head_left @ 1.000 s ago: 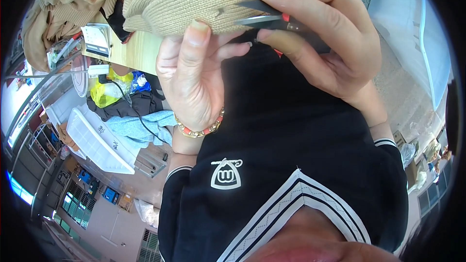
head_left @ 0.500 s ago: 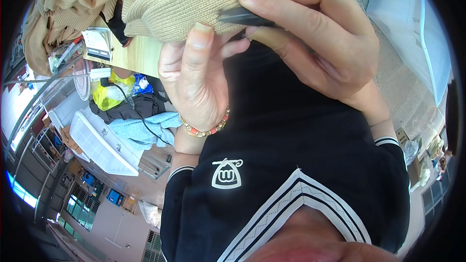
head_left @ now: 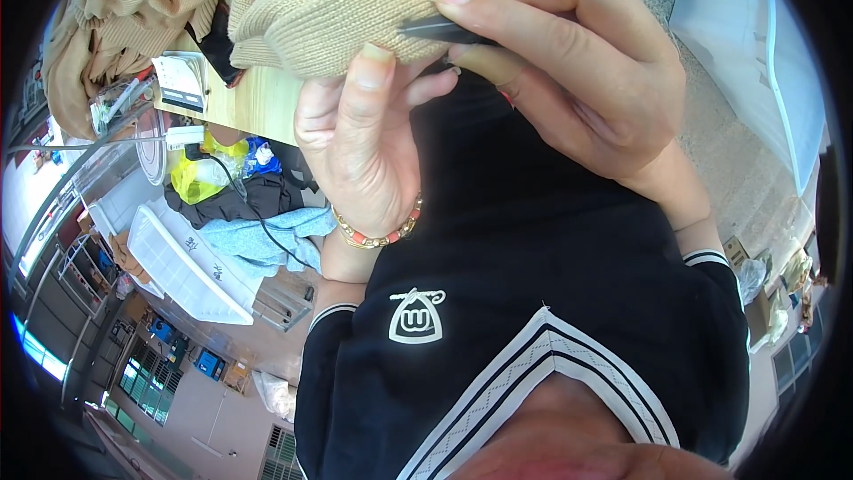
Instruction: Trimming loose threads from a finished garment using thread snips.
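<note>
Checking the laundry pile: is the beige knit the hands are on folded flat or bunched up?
Bunched up. The beige knit humps in rolled folds on the table, left hand under its edge, right hand pinching a dark tool against it.

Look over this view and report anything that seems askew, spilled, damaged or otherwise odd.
Nothing looks damaged or spilled. The left hand grips the beige knitted garment, and the right hand pinches a dark slim tool against it. Beside the wooden table, clothes lie heaped untidily.

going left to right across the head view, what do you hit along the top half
white flat plastic tray → yellow plastic bag → left hand under the beige knitted garment → right hand holding a dark slim tool
</note>
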Tool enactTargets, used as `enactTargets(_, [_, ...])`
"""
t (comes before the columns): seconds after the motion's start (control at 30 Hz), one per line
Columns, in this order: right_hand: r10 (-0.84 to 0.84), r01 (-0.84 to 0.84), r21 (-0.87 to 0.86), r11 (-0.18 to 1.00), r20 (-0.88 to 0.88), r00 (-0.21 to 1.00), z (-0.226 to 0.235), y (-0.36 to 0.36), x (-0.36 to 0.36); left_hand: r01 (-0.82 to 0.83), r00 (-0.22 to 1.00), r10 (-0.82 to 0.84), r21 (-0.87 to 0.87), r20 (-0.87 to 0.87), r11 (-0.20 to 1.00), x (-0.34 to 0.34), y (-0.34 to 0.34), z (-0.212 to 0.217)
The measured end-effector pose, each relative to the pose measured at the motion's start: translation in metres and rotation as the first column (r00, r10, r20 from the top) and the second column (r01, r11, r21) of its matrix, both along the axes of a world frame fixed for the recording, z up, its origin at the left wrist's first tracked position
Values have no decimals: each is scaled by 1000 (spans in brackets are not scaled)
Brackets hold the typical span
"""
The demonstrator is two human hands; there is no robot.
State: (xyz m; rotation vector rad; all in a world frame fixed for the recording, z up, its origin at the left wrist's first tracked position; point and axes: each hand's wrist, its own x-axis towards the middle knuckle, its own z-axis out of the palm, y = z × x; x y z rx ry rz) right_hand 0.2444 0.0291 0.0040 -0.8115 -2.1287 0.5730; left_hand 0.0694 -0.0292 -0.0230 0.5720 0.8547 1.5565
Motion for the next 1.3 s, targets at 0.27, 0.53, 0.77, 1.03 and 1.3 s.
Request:
enactTargets(0.27, [44, -90, -137, 986, -307, 951, -7, 1, 1, 10, 999, -7, -52, 51, 999, -7, 0, 15])
enactTargets(0.53, [-174, 1, -373, 928, -428, 887, -19, -6, 39, -260, 254, 402, 339, -879, 904, -103, 100, 53])
enactTargets(0.77, [-409, 105, -607, 788, -388, 826, -63, -14, 69, -113, -576, 78, 173, -814, 978, -120, 149, 30])
enactTargets(1.03, [-417, 60, -702, 710, -350, 839, -93, -8, 76, -82, -823, -4, 111, -567, 990, -167, 183, 6])
enactTargets(1.3, [-446, 63, -677, 733, -410, 796, -93, -5, 77, 266, -771, 323, 182, -550, 946, -132, 146, 101])
